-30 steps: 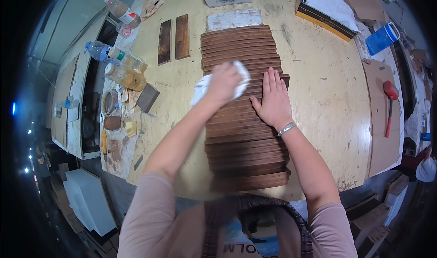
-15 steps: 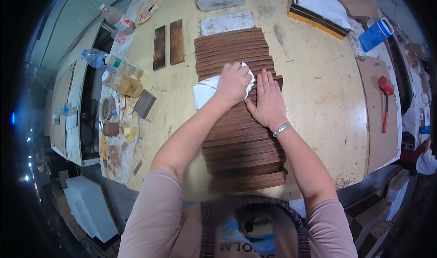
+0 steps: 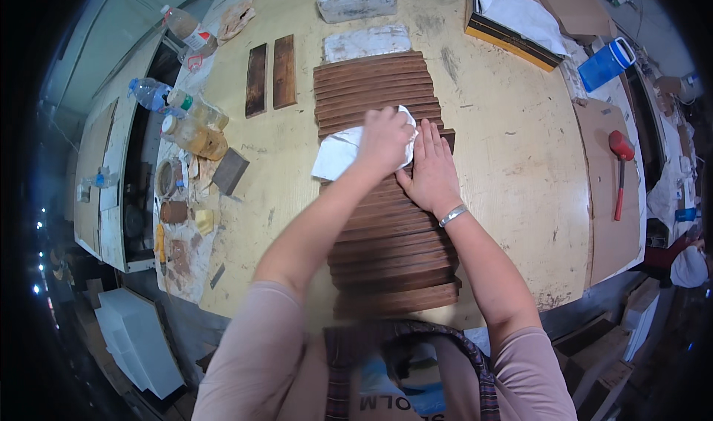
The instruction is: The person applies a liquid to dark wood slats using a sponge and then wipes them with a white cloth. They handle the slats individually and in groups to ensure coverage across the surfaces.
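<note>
The left hand (image 3: 386, 140) is clutching a white cloth (image 3: 338, 154) on a row of brown wooden slats (image 3: 394, 232); the right hand (image 3: 432, 172) is lying flat there. From the worktop's (image 3: 520, 198) near edge the row is stretching farward, how many are finished not showing; two boards (image 3: 284, 72) are lying apart, toward the far-left corner.

Two hands (image 3: 432, 180), one held cloth (image 3: 339, 154), over a dozen strips (image 3: 375, 87), two boards (image 3: 284, 72), two white blocks (image 3: 356, 1), four bottles (image 3: 197, 138), one mallet (image 3: 621, 148), one jug (image 3: 603, 68).

White cloth (image 3: 338, 154), creased — atop brown wooden strips (image 3: 394, 232) — side by side
</note>
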`<state>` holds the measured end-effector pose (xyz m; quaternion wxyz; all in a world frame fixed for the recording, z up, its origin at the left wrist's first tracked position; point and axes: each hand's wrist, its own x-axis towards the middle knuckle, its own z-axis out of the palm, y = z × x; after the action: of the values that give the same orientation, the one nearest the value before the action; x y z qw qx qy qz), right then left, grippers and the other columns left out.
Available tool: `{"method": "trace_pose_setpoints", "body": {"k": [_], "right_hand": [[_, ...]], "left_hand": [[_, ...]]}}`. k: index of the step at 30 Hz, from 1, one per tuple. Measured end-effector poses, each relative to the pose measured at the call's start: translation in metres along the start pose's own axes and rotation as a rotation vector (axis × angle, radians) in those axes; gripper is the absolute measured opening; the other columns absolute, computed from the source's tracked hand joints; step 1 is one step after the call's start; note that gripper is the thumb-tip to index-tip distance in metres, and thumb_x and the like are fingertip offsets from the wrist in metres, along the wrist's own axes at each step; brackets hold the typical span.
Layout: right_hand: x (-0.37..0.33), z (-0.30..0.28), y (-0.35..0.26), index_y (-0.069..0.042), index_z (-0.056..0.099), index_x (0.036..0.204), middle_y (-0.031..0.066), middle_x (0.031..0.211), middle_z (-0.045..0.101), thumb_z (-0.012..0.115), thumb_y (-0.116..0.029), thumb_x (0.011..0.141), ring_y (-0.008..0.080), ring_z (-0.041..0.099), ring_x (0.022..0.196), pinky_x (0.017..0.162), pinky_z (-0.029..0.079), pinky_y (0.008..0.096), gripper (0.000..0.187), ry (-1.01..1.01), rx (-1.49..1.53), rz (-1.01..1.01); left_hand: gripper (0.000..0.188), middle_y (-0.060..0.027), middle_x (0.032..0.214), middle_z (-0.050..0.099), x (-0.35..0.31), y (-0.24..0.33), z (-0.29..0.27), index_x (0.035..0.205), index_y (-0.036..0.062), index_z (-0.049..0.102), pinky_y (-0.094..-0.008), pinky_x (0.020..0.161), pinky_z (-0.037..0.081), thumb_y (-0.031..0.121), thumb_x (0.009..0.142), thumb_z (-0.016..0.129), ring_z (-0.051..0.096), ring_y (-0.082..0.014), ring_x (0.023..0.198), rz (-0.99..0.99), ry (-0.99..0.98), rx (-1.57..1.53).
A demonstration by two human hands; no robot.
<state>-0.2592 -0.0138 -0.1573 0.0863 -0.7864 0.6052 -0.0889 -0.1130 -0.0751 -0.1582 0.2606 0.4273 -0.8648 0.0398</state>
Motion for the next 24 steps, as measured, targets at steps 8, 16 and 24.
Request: {"method": "trace_pose_setpoints", "body": {"k": [8, 16, 24], "right_hand": [[0.003, -0.014, 0.016, 0.006, 0.028, 0.153, 0.0298, 0.162, 0.02, 0.077, -0.04, 0.081, 0.0405, 0.02, 0.151, 0.123, 0.02, 0.0472, 0.098, 0.171, 0.235, 0.071], [0.021, 0.019, 0.05, 0.011, 0.017, 0.153, 0.0331, 0.153, 0.036, 0.075, -0.03, 0.088, 0.0413, 0.04, 0.141, 0.117, 0.034, 0.0384, 0.097, 0.111, 0.682, 0.226], [0.026, 0.002, 0.016, 0.009, 0.017, 0.154, 0.0309, 0.151, 0.04, 0.066, -0.033, 0.095, 0.0413, 0.051, 0.131, 0.106, 0.045, 0.0414, 0.087, 0.029, 0.559, 0.365]], "left_hand": [[0.011, -0.0039, 0.089, 0.065, -0.135, -0.111, -0.111, 0.082, 0.0125, 0.075, -0.0416, 0.083, 0.043, 0.015, 0.072, 0.078, 0.06, -0.025, 0.093, -0.409, -0.117, 0.1], [0.011, -0.0106, 0.086, 0.067, -0.1, -0.062, -0.108, 0.087, 0.0054, 0.076, -0.04, 0.077, 0.05, 0.006, 0.075, 0.073, 0.064, -0.0304, 0.086, -0.431, 0.155, -0.163], [0.013, -0.0034, 0.088, 0.064, -0.042, -0.009, -0.03, 0.087, 0.0137, 0.074, -0.0416, 0.08, 0.043, 0.011, 0.074, 0.074, 0.059, -0.0266, 0.089, -0.126, 0.037, -0.087]]}}
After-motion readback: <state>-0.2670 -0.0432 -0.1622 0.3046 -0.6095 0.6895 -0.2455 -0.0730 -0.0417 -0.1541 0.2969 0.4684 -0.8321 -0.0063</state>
